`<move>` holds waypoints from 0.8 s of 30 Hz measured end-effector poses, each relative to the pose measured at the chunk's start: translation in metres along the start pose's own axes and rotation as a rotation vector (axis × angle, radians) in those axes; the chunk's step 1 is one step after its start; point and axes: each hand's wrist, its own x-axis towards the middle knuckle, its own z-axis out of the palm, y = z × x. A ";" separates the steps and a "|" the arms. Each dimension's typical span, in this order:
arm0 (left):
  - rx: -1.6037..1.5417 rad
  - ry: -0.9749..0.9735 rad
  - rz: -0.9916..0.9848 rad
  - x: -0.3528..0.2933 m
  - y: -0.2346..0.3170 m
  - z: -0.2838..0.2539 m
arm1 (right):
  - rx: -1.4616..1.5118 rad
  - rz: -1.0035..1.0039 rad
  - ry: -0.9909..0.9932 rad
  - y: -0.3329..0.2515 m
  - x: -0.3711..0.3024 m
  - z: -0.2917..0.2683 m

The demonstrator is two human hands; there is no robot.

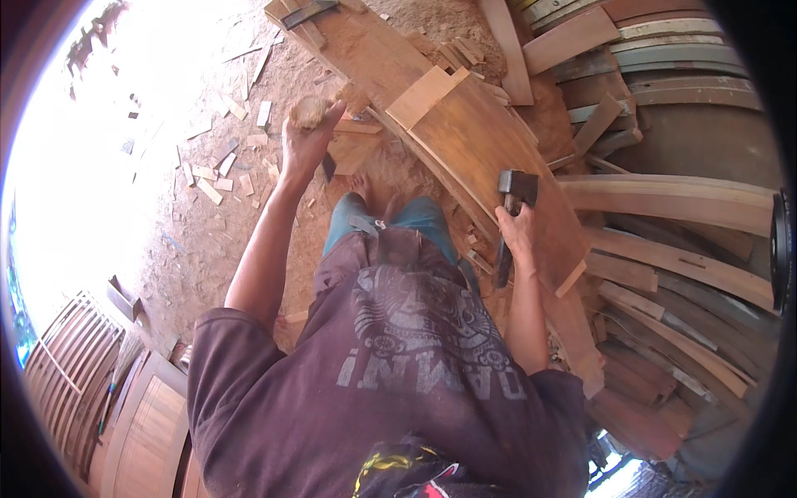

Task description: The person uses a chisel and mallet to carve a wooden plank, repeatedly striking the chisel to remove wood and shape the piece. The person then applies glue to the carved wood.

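My left hand (305, 153) is raised left of the bench, closed around what looks like a chisel (310, 111). Its pale, round, frayed wooden end faces up, and a dark flat blade shows below the hand. My right hand (519, 230) grips a hammer (519, 186) by its handle, close under the dark block-shaped head. It is over the right part of a wide brown board (473, 141) that lies on a long wooden bench (357, 46). A lighter wood piece (427, 97) lies across the board.
Offcuts (209, 191) and shavings litter the dirt floor on the left. Long planks (664, 195) are stacked at the right. A dark metal piece (310, 14) sits at the bench's far end. Slatted frames (70, 357) and a wooden panel (148, 423) stand at the lower left.
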 end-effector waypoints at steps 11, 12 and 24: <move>-0.154 -0.073 0.088 -0.015 0.080 0.026 | -0.007 -0.006 -0.152 -0.011 0.000 -0.025; -0.176 -0.043 0.077 -0.018 0.087 0.030 | 0.048 0.025 -0.191 -0.008 0.002 -0.027; -0.013 -0.149 0.943 -0.065 0.096 0.139 | 0.248 0.136 -0.537 -0.026 0.021 -0.056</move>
